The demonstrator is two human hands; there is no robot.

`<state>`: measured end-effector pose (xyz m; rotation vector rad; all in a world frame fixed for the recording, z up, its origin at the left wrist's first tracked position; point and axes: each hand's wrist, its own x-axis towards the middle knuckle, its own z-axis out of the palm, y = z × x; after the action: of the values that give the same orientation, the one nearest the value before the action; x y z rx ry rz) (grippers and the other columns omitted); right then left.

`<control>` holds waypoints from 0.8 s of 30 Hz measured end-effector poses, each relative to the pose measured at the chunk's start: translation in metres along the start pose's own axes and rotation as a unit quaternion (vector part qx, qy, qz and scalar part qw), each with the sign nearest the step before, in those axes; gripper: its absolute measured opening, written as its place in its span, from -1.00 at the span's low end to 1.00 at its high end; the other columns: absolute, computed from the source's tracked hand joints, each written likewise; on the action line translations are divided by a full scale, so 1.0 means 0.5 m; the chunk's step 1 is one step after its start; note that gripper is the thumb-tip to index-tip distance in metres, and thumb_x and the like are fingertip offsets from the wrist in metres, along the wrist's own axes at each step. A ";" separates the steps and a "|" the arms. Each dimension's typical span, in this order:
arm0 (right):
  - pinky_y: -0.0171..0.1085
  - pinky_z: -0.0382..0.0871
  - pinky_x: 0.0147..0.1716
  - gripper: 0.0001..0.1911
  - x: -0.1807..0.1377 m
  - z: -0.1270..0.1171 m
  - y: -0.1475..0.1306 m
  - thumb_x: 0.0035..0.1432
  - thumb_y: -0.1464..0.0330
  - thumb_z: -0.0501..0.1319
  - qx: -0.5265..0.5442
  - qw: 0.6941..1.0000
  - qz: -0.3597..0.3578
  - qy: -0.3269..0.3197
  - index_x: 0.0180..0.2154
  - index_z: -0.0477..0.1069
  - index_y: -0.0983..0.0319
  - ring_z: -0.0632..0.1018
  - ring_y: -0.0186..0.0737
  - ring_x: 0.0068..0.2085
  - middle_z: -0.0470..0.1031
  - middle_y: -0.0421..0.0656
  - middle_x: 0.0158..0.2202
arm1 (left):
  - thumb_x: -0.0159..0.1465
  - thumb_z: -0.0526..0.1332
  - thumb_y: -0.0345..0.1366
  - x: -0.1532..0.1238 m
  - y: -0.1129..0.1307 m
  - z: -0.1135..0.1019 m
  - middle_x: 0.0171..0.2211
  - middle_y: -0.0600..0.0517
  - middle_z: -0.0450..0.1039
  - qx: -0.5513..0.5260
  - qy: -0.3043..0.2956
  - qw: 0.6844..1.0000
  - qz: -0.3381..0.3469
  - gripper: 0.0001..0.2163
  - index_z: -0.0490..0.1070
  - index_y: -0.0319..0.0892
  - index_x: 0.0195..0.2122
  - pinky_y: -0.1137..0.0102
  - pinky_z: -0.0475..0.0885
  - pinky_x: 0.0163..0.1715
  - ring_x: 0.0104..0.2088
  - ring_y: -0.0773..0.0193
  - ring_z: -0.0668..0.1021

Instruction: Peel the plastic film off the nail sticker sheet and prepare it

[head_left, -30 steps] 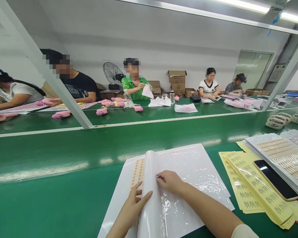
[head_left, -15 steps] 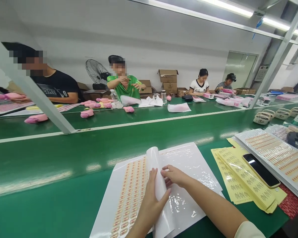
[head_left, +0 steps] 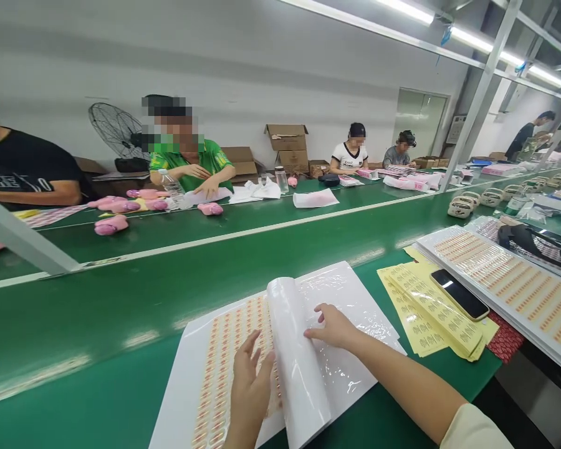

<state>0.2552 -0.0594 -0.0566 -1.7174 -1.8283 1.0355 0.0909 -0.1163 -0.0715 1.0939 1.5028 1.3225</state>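
Observation:
A white sheet of small orange-red stickers (head_left: 210, 368) lies on the green belt in front of me. A glossy white cover sheet (head_left: 299, 349) is folded back over its right half, curling up in a roll along the middle. My left hand (head_left: 250, 383) rests flat with fingers spread on the uncovered stickers, just left of the roll. My right hand (head_left: 331, 325) lies on the folded-back sheet, fingers pressed together at the roll's edge.
Yellow label sheets (head_left: 430, 312) with a black phone (head_left: 459, 294) on them lie to the right. More sticker sheets (head_left: 514, 284) stack at the far right. Several people sit across the belt with pink items (head_left: 111, 224), paper sheets and cardboard boxes (head_left: 287, 138).
The cover sheet has been peeled further right, baring more stickers. My left hand moved from the roll onto the bare stickers. The view has swung right.

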 end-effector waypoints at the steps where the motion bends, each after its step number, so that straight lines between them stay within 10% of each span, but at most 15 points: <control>1: -0.18 0.36 -0.16 -0.48 -0.006 -0.002 0.002 -0.02 0.32 0.29 -0.004 1.000 -0.006 0.004 0.00 0.26 0.26 0.49 -0.17 -0.19 0.37 -0.03 -0.08 | 0.18 0.12 -0.11 0.007 -0.002 -0.004 0.22 -0.16 0.08 0.000 -0.013 0.999 -0.044 -0.54 0.11 -0.12 0.08 0.14 0.11 0.17 0.22 0.05 0.16; 8: -0.08 0.38 -0.15 -0.64 -0.089 0.015 -0.007 0.12 0.21 0.15 -0.140 0.974 -0.169 0.056 -0.06 0.32 0.23 0.46 -0.03 -0.10 0.41 -0.02 -0.10 | -0.04 0.31 -0.03 0.027 0.008 0.031 0.07 -0.30 0.24 0.018 -0.084 0.991 -0.105 -0.24 0.06 -0.25 0.13 0.11 0.42 -0.11 -0.01 -0.05 0.44; 12: 0.03 0.31 -0.07 -0.32 -0.116 0.012 -0.014 -0.14 0.07 0.32 -0.170 0.978 -0.099 0.071 -0.03 0.30 0.30 0.38 0.11 -0.02 0.34 0.08 -0.02 | 0.02 0.24 0.01 0.026 0.013 0.067 0.13 -0.22 0.20 0.018 -0.104 0.990 -0.096 -0.28 0.06 -0.20 0.15 0.20 0.37 -0.03 0.07 0.02 0.38; 19: -0.09 0.29 -0.03 -0.47 -0.121 -0.049 0.013 0.10 0.25 0.18 -0.044 0.997 -0.014 0.061 0.12 0.21 0.13 0.40 -0.05 0.00 0.33 -0.04 -0.02 | 0.16 0.10 0.02 0.011 0.018 0.081 0.04 -0.16 0.37 -0.033 -0.176 0.971 -0.157 -0.44 0.15 -0.12 0.14 0.21 0.45 -0.14 -0.07 0.06 0.50; 24: -0.06 0.28 -0.03 -0.53 -0.131 -0.058 0.024 0.18 0.15 0.05 0.036 0.999 0.015 0.020 0.09 0.25 0.18 0.42 -0.02 0.00 0.38 -0.04 0.01 | 0.04 0.26 -0.04 -0.002 0.019 0.105 -0.01 -0.11 0.39 -0.070 -0.149 0.983 -0.082 -0.49 0.32 -0.10 0.01 0.23 0.43 -0.12 -0.01 0.04 0.45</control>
<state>0.2939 -0.1171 -0.0356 -1.7168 -1.7241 1.0572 0.1425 -0.1027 -0.0670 1.0055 1.2319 1.0805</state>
